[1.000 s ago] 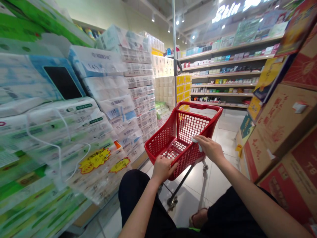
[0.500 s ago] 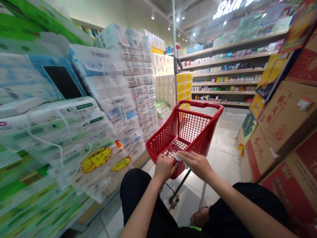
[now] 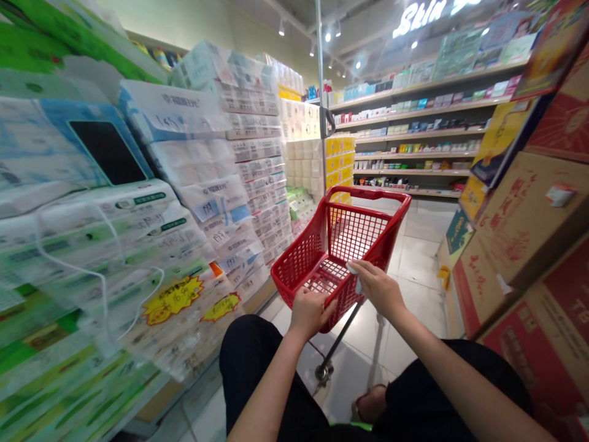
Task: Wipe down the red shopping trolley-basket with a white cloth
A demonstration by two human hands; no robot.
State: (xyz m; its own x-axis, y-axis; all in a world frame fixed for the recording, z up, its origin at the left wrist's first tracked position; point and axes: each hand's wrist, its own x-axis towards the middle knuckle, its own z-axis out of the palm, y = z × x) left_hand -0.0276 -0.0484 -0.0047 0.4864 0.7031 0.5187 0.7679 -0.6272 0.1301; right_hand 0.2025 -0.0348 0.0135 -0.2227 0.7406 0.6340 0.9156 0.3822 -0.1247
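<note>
A red plastic shopping cart (image 3: 317, 245) stands in front of me, its basket a grid of small holes. My left hand (image 3: 311, 312) is closed round the near rim of the basket, fingers over the edge. On the right side wall of the basket, my right hand (image 3: 376, 287) presses a white cloth (image 3: 354, 270) against the rim. Most of the cloth is hidden under the fingers, so I cannot tell whether it is fabric or a paper wipe. Below the basket, a metal leg with a caster (image 3: 324, 372) shows near my feet.
Stacked tissue packs (image 3: 221, 209) rise along the left, with a black phone-like device (image 3: 107, 152) and a white cable (image 3: 102, 288) on them. Cardboard boxes (image 3: 529, 221) line the right. Behind the cart are a glass door handle (image 3: 329, 123) and shelves of small goods (image 3: 414, 132).
My right hand has slid with the white cloth away from my left hand, rightward and up along the basket's rim. The left hand stays on the near edge.
</note>
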